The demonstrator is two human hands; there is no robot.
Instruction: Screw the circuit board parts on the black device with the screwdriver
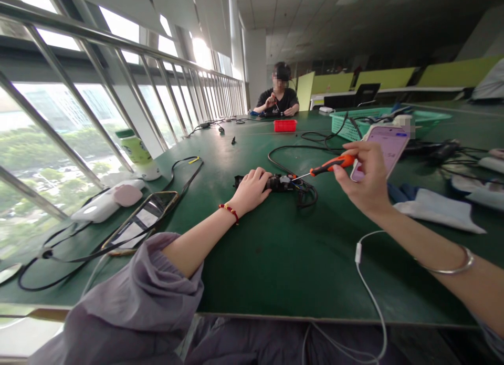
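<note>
My left hand (254,189) is wrapped over a black cylindrical device (280,183) lying on the green table (252,270), pressing it down. Wires and a black cable come out of the device's right end. In my right hand (367,181) is a screwdriver (333,165) with an orange and black handle, pinched between thumb and fingers. Its thin shaft slants down to the left, with the tip at the device's wired end. Whether the tip sits in a screw is too small to tell.
A phone (384,149) stands propped behind my right hand, near a green basket (342,124). Another phone (142,223), a strap and a cup (137,154) are at left. Cloth gloves (437,207) lie right. Beyond a red box (285,125) sits another person (277,94).
</note>
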